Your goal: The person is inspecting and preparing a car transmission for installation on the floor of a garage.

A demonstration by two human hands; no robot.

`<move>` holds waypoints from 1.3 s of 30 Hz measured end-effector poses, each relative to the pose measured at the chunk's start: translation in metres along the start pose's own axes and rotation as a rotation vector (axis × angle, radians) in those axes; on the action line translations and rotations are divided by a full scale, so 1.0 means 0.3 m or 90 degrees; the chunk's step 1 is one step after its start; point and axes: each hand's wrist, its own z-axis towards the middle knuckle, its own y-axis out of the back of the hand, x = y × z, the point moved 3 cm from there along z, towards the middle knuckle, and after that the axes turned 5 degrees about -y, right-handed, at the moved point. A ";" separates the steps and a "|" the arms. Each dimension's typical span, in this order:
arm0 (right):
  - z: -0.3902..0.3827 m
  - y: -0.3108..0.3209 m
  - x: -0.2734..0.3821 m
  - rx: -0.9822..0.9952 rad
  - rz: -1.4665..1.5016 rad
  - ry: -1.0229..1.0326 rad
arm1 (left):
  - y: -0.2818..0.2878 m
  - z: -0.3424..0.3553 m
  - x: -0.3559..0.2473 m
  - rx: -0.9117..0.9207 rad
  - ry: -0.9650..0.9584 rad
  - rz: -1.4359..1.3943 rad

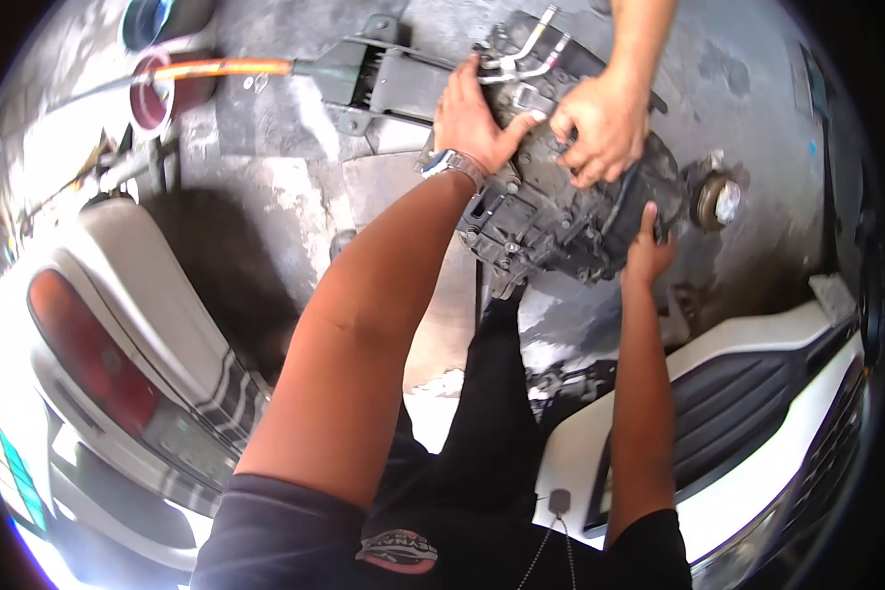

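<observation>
A dirty grey gearbox [560, 216] with bolts and bent metal pipes lies at the far middle, at the end of a floor jack [413, 84]. My left hand [477, 123], a metal watch on its wrist, rests with fingers stretched and thumb spread on the gearbox's left part. On the right side, my right hand [647, 258] grips the round housing's edge, thumb on top; its other fingers are hidden. Another person's hand [605, 128] reaches in from the far edge, fingers curled over the top of the gearbox; anything inside that hand is hidden.
White car body parts with a red lamp [93, 339] stand at my left. A white and black panel [737, 403] lies at my right. The jack's orange handle [226, 68] runs left past a pink bucket [152, 93]. A round rusty part [715, 202] sits right of the gearbox.
</observation>
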 end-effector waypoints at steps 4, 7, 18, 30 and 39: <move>0.013 -0.014 -0.022 -0.043 -0.098 0.104 | -0.025 -0.024 0.051 -0.003 -0.028 -0.037; 0.013 -0.008 -0.004 -0.062 -0.094 0.057 | -0.029 -0.012 0.029 -0.011 -0.006 -0.048; 0.013 -0.012 0.003 -0.025 -0.030 -0.118 | -0.031 0.011 -0.008 -0.032 -0.076 -0.099; 0.019 0.017 -0.017 -0.104 -0.023 0.051 | -0.077 0.014 -0.012 0.009 -0.021 -0.028; 0.045 0.006 0.015 -0.145 0.023 0.088 | -0.059 0.049 -0.061 0.031 -0.057 -0.078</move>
